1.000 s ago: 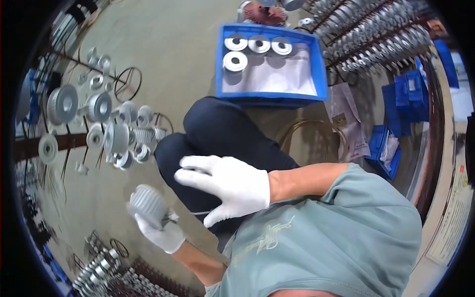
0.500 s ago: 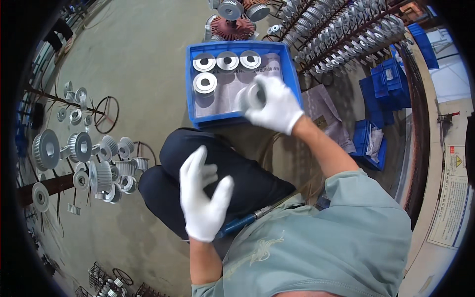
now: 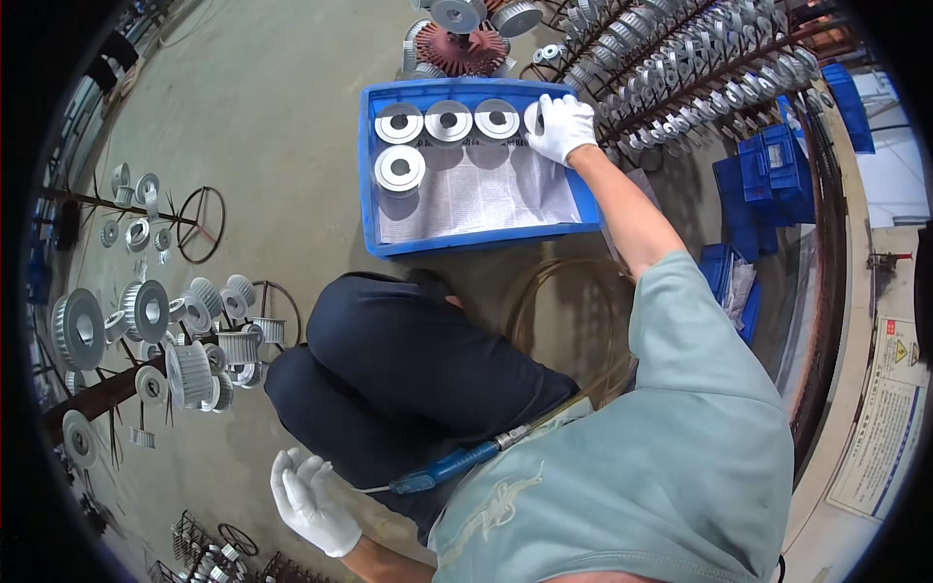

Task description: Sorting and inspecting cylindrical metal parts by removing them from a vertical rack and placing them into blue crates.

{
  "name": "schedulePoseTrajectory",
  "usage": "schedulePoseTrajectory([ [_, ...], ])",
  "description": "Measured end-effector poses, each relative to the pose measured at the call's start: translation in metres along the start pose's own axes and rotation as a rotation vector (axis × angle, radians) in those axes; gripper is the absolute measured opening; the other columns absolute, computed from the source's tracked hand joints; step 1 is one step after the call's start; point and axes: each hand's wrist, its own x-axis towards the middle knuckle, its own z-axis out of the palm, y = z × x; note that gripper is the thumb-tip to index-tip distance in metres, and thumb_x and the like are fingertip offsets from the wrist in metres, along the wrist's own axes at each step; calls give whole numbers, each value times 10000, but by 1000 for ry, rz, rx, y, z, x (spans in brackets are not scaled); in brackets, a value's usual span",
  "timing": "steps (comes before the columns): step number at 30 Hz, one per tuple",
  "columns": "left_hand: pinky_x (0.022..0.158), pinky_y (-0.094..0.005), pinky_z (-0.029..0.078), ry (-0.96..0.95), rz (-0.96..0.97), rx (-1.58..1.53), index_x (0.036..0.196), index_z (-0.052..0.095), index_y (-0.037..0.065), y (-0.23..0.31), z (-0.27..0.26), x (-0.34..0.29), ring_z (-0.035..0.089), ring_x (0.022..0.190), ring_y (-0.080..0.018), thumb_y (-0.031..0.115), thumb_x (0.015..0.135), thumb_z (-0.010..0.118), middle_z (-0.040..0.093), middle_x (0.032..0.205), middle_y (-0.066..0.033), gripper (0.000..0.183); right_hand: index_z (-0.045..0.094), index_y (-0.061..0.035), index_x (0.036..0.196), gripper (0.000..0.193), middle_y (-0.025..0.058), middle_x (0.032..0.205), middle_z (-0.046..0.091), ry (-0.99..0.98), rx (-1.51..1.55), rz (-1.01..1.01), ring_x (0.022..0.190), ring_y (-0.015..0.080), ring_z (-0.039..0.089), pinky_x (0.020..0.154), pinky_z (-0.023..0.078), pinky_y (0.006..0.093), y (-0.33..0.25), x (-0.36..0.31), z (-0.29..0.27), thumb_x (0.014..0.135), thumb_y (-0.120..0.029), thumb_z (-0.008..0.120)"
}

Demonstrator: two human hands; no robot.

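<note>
My right hand [image 3: 566, 128], in a white glove, grips a silver toothed pulley [image 3: 534, 119] at the far right corner of a blue plastic crate [image 3: 365, 209]. The fingers cover much of that pulley. Three more pulleys stand along the crate's far side, one of them [image 3: 497, 120] just left of my hand. Another pulley [image 3: 399, 169] sits in front of the leftmost. Printed paper [image 3: 476, 199] lines the crate's bottom. Low on the left, beside my knees, my gloved left hand [image 3: 316, 505] is open and holds nothing, its fingers loosely bent.
Racks of pulleys [image 3: 695, 83] stand at the far right, and a branched stand with larger pulleys [image 3: 185, 369] is on the left. A reddish stand [image 3: 462, 51] rises behind the crate. A blue air tool [image 3: 447, 468] lies across my lap. Blue bins [image 3: 773, 170] are at right.
My right hand has carried the pulley from above the crate's near right part to its far right corner. My left hand has dropped down and to the left.
</note>
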Motion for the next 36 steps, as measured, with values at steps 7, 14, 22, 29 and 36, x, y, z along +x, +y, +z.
schedulePoseTrajectory([
  [7,729,-252,516,-4,-24,-3,1244,528,-52,2,0,1,619,800,-152,196,994,490,606,1105,-154,353,635,-49,947,321,164,896,672,-44,-88,1,837,331,597,752,421,459,-12,11,20,781,-320,595],
  [14,731,-248,513,36,-3,20,1235,533,-54,5,-10,1,618,800,-154,198,989,499,600,1111,-148,353,647,-56,943,242,157,893,682,-4,-114,-53,791,338,620,719,438,472,-3,2,38,810,-242,568],
  [22,733,-251,516,14,54,-8,1224,544,-54,3,-19,6,616,801,-150,134,969,500,605,1109,-144,320,665,-133,889,209,125,842,704,-8,25,-71,697,336,646,613,429,492,-24,7,30,877,-213,472],
  [29,714,-256,525,-24,13,-182,1216,559,-52,-7,-24,19,624,776,-160,6,911,512,616,1091,-148,313,672,-87,1099,327,173,1036,698,-217,257,-104,884,385,670,768,528,491,28,6,28,829,-153,500],
  [36,699,-280,531,142,28,-376,1225,538,-40,-35,-55,43,627,775,-178,114,960,530,609,1031,-144,307,661,-36,1183,340,105,1013,688,64,800,-327,813,204,643,744,515,295,-124,-7,-112,870,-166,673],
])
